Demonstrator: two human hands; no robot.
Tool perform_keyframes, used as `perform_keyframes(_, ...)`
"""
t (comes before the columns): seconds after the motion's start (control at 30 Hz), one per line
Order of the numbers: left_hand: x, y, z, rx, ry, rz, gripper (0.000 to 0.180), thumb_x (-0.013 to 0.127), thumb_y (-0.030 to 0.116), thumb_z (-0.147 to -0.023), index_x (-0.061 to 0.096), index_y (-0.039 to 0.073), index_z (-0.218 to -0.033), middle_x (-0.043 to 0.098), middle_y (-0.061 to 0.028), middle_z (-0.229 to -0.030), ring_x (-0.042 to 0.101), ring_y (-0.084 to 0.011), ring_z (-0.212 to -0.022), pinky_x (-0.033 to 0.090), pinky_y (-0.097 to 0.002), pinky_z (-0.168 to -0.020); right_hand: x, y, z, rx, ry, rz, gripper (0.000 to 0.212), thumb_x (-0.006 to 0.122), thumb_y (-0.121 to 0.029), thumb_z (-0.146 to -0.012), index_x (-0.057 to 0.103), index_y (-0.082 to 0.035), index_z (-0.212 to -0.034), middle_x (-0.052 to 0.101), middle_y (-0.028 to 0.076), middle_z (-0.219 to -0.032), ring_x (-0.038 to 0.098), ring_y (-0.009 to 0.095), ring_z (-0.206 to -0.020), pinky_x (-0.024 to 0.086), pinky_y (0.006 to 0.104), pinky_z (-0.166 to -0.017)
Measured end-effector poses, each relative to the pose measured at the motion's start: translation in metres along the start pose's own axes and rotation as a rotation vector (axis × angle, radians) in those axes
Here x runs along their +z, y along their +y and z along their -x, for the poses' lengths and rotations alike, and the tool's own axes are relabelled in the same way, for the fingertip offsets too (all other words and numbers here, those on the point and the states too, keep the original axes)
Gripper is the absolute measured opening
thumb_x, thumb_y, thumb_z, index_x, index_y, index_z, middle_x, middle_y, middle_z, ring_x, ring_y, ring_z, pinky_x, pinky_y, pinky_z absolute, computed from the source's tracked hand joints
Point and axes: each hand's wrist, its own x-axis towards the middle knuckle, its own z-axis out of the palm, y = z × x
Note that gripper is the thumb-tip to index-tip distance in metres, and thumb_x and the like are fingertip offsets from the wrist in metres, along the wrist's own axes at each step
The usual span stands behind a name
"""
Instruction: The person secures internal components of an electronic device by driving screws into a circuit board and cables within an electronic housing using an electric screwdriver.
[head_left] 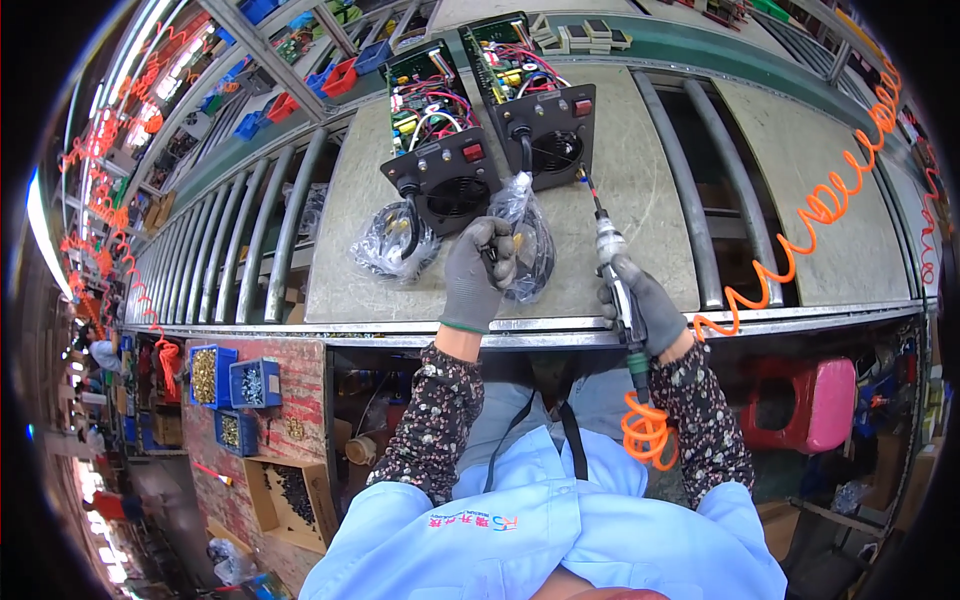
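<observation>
Two black power units with open circuit boards, the left unit and the right unit, lie on a grey board on the roller conveyor. Each has a black cable coiled in a clear plastic bag. My left hand, in a grey glove, is closed on the bagged cable of the right unit. My right hand, also gloved, grips a pneumatic screwdriver whose tip points up toward the right unit's front panel. An orange coiled air hose hangs from its rear end.
The left unit's bagged cable lies left of my left hand. Conveyor rollers stretch left and right. Blue bins of screws sit below at left, a pink stool at right. Parts bins line the far shelf.
</observation>
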Motion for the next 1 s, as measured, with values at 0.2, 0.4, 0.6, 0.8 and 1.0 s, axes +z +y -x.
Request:
perform_keyframes(0.2,0.009,0.002,0.011,-0.009,0.052,-0.033,0.019,0.042,0.018,-0.083,0.053,0.003,-0.087,0.052,-0.0037,-0.064,0.042,-0.0090,-0.044,0.032,-0.0204,-0.037,0.008,-0.005,0.023,0.000,0.055,0.070,0.030,0.053,-0.039,-0.082,0.048,-0.010,-0.088,0.050,0.000,-0.066,0.052,0.009,-0.050,0.043,0.0215,-0.043)
perform_keyframes(0.4,0.000,-0.002,0.009,0.008,0.049,-0.005,0.019,0.042,0.018,-0.082,0.054,0.003,-0.086,0.053,-0.0038,-0.064,0.043,-0.0089,-0.043,0.032,-0.0196,-0.036,0.004,-0.006,0.001,0.014,0.106,0.117,0.034,0.055,-0.042,-0.080,0.049,-0.010,-0.088,0.051,0.000,-0.064,0.051,0.009,-0.048,0.044,0.0226,-0.041)
perform_keyframes(0.6,-0.004,-0.006,0.010,-0.001,0.062,0.014,0.020,0.042,0.018,-0.082,0.054,0.003,-0.085,0.052,-0.0033,-0.063,0.041,-0.0085,-0.042,0.030,-0.0192,-0.035,0.000,-0.009,0.000,0.033,0.105,0.089,0.037,0.051,-0.042,-0.083,0.049,-0.007,-0.094,0.053,0.001,-0.067,0.052,0.008,-0.048,0.046,0.0214,-0.041)
perform_keyframes(0.8,-0.004,-0.004,0.008,-0.007,0.082,0.014,0.020,0.041,0.018,-0.082,0.053,0.003,-0.084,0.051,-0.0026,-0.061,0.040,-0.0086,-0.040,0.029,-0.0199,-0.034,0.000,-0.009,-0.001,0.021,0.101,0.132,0.038,0.052,-0.042,-0.083,0.049,-0.007,-0.094,0.053,0.002,-0.067,0.053,0.009,-0.049,0.047,0.0220,-0.042)
perform_keyframes(1.0,-0.005,-0.006,0.007,-0.010,0.080,0.013,0.019,0.040,0.017,-0.082,0.053,0.003,-0.083,0.051,-0.0024,-0.060,0.039,-0.0087,-0.039,0.028,-0.0203,-0.034,-0.002,-0.009,-0.003,0.034,0.085,0.083,0.038,0.052,-0.042,-0.082,0.049,-0.006,-0.095,0.053,0.003,-0.067,0.053,0.010,-0.049,0.046,0.0227,-0.043)
